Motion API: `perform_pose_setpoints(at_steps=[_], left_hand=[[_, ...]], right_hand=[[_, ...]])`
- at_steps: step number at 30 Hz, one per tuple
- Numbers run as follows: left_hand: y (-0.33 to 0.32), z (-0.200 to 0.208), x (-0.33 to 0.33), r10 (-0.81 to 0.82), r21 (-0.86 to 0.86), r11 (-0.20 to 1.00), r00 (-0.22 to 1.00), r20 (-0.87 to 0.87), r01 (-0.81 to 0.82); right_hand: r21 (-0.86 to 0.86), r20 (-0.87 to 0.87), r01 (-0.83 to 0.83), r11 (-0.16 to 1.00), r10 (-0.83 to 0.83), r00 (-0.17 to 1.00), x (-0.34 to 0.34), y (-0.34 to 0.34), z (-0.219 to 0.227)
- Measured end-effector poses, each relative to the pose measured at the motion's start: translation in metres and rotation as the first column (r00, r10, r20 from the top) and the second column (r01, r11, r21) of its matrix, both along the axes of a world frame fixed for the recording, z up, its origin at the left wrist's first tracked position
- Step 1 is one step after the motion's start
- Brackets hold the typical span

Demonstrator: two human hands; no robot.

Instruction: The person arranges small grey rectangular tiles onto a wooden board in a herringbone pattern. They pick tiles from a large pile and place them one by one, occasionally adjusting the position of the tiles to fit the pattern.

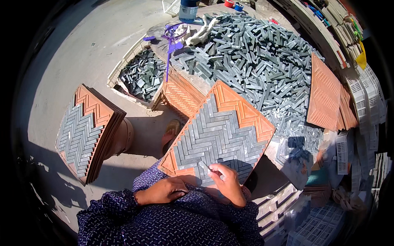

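An orange tray [216, 91] with herringbone grooves lies tilted before me, its near edge at my lap. Grey stone strips [215, 137] fill most of its grooves, while bare orange pattern shows along the far right edge and the near left corner. Between thumb and fingers, my right hand [228, 183] pinches a small grey stone strip [204, 167] over the near part of the tray. Another pale bit shows among those fingers. My left hand [164, 190] rests closed at the tray's near left edge, its fingers curled under; whatever it may hold is hidden.
Loose stone strips [254, 53] are heaped on the table beyond. A cream crate [117, 67] holds more pieces. At left, a filled tray [78, 135] tops a stack on a bucket-like stand [123, 137]. More orange trays [324, 92] lean at right, near white crates [365, 88].
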State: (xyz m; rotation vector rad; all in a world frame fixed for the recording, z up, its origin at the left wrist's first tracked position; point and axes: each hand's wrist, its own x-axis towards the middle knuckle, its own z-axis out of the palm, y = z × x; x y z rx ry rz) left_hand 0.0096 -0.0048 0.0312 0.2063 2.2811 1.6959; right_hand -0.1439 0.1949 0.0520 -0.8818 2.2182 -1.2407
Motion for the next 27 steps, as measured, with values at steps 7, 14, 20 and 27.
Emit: perform_pose_setpoints(at_steps=[7,14,20,27], left_hand=[[-0.001,-0.006,0.006,0.010,0.028,1.000,0.999,-0.051,-0.009],[-0.001,-0.012,0.010,0.113,0.116,0.987,0.993,-0.021,-0.110],[-0.010,-0.009,0.007,0.433,-0.092,0.887,0.884,-0.176,-0.453],[-0.014,-0.017,-0.002,0.302,-0.303,0.872,0.910,-0.283,-0.384]], right_hand=[[0.109,-0.191,-0.249,0.962,0.266,0.945,0.029,-0.041,-0.015],[0.190,-0.350,-0.119,0.975,0.180,0.919,0.035,-0.044,-0.020],[0.096,-0.404,-0.212,0.972,0.233,0.885,0.033,-0.043,-0.028],[0.009,-0.295,-0.010,1.000,0.013,0.955,0.002,-0.020,-0.016]])
